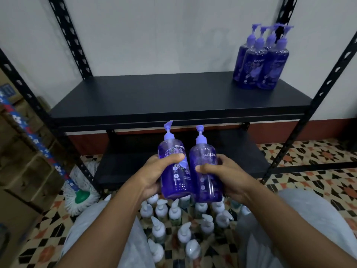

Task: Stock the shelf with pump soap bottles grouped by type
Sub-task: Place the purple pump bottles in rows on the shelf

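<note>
Colour key. The left bottle and the right bottle were translucent violet with lilac pumps and pale floral print; the shelved bottles matched. The shelf was matt black. The floor bottles bore white pumps. The floor tiles showed a geometric pattern of black, cream and orange. The mop had white strands, a green socket and a blue handle with white flowers.
</note>
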Tool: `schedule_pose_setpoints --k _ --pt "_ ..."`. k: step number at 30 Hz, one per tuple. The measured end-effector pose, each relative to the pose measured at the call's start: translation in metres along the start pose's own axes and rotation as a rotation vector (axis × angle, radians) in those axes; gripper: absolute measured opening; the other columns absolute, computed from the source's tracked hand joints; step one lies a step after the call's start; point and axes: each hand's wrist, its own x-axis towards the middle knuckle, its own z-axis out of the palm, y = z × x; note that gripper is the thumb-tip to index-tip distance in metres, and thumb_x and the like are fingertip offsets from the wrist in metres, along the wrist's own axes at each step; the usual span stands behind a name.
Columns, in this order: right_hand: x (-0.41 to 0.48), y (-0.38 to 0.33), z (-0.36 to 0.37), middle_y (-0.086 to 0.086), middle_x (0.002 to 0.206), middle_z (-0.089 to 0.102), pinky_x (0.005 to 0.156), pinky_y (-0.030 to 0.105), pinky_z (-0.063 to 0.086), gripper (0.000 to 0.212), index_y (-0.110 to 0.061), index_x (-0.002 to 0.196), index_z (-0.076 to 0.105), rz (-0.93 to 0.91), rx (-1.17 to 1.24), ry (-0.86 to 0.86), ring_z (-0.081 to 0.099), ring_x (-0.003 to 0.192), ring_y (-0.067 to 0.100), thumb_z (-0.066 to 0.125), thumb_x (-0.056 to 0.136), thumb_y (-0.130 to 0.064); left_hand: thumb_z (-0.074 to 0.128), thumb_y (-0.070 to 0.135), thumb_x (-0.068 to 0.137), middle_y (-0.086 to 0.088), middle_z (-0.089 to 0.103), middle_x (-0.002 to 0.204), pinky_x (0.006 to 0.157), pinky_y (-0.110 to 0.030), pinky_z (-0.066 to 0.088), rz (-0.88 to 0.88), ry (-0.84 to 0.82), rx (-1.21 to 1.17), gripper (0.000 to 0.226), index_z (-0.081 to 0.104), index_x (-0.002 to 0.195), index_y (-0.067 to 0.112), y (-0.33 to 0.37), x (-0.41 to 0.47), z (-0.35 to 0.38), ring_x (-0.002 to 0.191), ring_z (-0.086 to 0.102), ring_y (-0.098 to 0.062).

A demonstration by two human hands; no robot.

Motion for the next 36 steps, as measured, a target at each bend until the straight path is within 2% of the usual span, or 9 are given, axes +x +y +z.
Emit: schedule_pose_setpoints --k 5,9,12,15,21,24,27,31,36 --pt "-0.018 -0.015 -0.005 -0.001 0.113 0.07 0.084 0.039 0.061 0.067 -0.03 0.127 0.053 -0.259 -0.202 0.121 0.074 0.095 0.015 0.089 0.073 -0.012 0.076 0.026 0.08 -0.018 0.072 0.106 0.075 -0.044 0.062 0.049 -0.001 -0.078 0.046 0.065 0.122 0.01 0.009 0.002 0.014 0.088 0.072 -0.03" --pt "-0.023 -0.032 -0.016 -0.004 0.112 0.07 0.08 0.034 0.06 0.062 -0.032 0.13 0.051 -0.337 -0.2 0.176 0.073 0.093 0.013 0.084 0.079 -0.016 0.058 0.032 0.093 -0.018 0.073 0.097 0.083 -0.047 0.058 0.046 -0.016 -0.088 0.033 0.067 0.114 0.008 0.021 0.006 0.034 0.089 0.069 -0.035" --pt "-0.022 -0.048 -0.028 -0.001 0.111 0.069 0.075 0.034 0.06 0.054 -0.027 0.127 0.052 -0.353 -0.128 0.264 0.073 0.093 0.017 0.08 0.081 -0.019 0.068 0.035 0.085 -0.018 0.072 0.094 0.078 -0.045 0.058 0.087 -0.046 -0.044 0.04 0.067 0.114 0.007 0.031 0.014 0.056 0.083 0.07 -0.03" --pt "-0.02 -0.071 -0.046 -0.001 0.109 0.07 0.071 0.034 0.059 0.049 -0.029 0.122 0.054 -0.378 -0.059 0.338 0.073 0.092 0.018 0.079 0.081 -0.02 0.086 0.032 0.065 -0.023 0.066 0.107 0.08 -0.048 0.061 0.173 -0.082 -0.009 0.071 0.062 0.125 0.004 0.046 0.028 0.08 0.092 0.068 -0.034" --pt "-0.01 -0.126 -0.09 -0.001 0.112 0.069 0.086 0.041 0.059 0.062 -0.028 0.13 0.049 -0.534 -0.084 0.429 0.071 0.098 0.019 0.082 0.079 -0.018 0.083 0.04 0.057 -0.022 0.069 0.108 0.081 -0.047 0.061 0.259 -0.125 0.058 0.085 0.061 0.13 0.002 0.086 0.063 0.131 0.097 0.067 -0.037" --pt "0.0 -0.153 -0.114 -0.004 0.111 0.067 0.084 0.038 0.059 0.064 -0.027 0.133 0.047 -0.578 -0.11 0.469 0.07 0.095 0.016 0.082 0.08 -0.02 0.08 0.044 0.057 -0.021 0.069 0.106 0.085 -0.051 0.059 0.265 -0.131 0.083 0.088 0.059 0.131 0.001 0.102 0.079 0.155 0.097 0.067 -0.037" --pt "0.019 -0.174 -0.142 -0.002 0.112 0.068 0.078 0.031 0.057 0.062 -0.023 0.13 0.049 -0.637 -0.149 0.534 0.07 0.095 0.015 0.084 0.078 -0.022 0.078 0.043 0.059 -0.021 0.07 0.104 0.084 -0.05 0.059 0.283 -0.15 0.071 0.076 0.064 0.123 0.004 0.116 0.094 0.175 0.096 0.068 -0.036" --pt "0.048 -0.19 -0.174 -0.004 0.113 0.065 0.071 0.021 0.051 0.065 -0.019 0.133 0.047 -0.688 -0.223 0.58 0.066 0.097 0.01 0.083 0.079 -0.02 0.064 0.035 0.088 -0.017 0.069 0.095 0.08 -0.044 0.059 0.308 -0.18 0.046 0.032 0.067 0.109 0.011 0.128 0.114 0.201 0.089 0.068 -0.033" --pt "0.079 -0.198 -0.2 -0.012 0.114 0.06 0.093 0.032 0.055 0.074 -0.02 0.141 0.04 -0.737 -0.255 0.589 0.063 0.102 0.005 0.083 0.08 -0.015 0.061 0.034 0.091 -0.015 0.07 0.092 0.072 -0.039 0.06 0.297 -0.198 0.01 0.031 0.067 0.111 0.011 0.127 0.138 0.222 0.078 0.069 -0.027"
